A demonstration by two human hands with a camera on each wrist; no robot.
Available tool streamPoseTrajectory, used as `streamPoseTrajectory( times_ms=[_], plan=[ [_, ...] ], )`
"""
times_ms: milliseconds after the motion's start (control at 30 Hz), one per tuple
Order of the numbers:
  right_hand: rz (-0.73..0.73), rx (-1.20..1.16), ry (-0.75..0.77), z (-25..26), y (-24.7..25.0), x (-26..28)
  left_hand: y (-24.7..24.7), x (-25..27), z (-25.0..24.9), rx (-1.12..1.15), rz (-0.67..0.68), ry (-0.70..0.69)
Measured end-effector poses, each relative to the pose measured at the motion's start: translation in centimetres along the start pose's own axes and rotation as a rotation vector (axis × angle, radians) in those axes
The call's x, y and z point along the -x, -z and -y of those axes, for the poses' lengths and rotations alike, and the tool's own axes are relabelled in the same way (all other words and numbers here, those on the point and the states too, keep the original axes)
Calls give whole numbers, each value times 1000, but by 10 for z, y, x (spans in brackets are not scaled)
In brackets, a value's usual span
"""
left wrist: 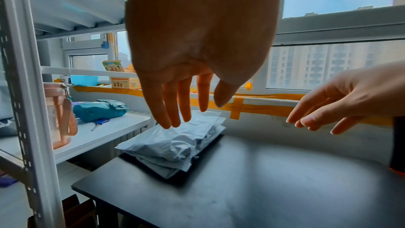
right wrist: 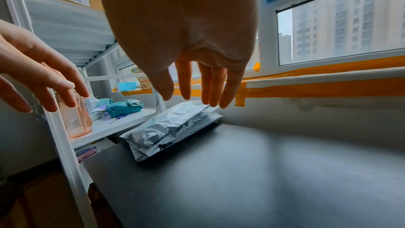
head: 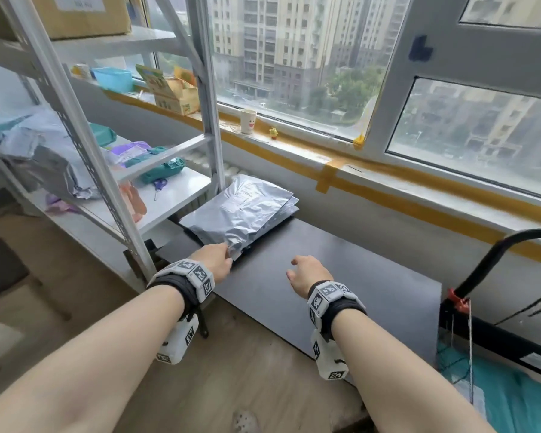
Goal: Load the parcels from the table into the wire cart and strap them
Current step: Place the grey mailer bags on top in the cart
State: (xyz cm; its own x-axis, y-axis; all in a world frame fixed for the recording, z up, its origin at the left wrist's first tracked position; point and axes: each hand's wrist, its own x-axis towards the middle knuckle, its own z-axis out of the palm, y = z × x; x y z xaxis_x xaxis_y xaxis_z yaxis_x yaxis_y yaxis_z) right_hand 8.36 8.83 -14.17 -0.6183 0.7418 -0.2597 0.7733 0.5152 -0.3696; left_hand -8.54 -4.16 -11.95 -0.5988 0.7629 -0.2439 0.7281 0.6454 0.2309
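Reaching with my open, empty left hand [head: 214, 260] and right hand [head: 310, 273]: the slippery grey plastic mailer stack [head: 241, 210] just ahead may slide apart on the dark counter [head: 341, 276].

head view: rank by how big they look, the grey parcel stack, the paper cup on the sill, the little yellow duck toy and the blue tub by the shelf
1. grey parcel stack
2. blue tub
3. paper cup
4. yellow duck toy

The stack lies nearer the camera, so its lead is partly perspective.
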Motion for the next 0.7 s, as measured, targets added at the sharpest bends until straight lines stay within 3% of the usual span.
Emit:
streamPoseTrajectory(
  times_ms=[367, 700],
  plan=[
    [59, -249, -27, 58, -28, -175, 17, -166, 82, 93, 83, 112],
    [-9, -668, -371, 74, -69, -267, 12, -298, 137, 317, 130, 151]
  ],
)
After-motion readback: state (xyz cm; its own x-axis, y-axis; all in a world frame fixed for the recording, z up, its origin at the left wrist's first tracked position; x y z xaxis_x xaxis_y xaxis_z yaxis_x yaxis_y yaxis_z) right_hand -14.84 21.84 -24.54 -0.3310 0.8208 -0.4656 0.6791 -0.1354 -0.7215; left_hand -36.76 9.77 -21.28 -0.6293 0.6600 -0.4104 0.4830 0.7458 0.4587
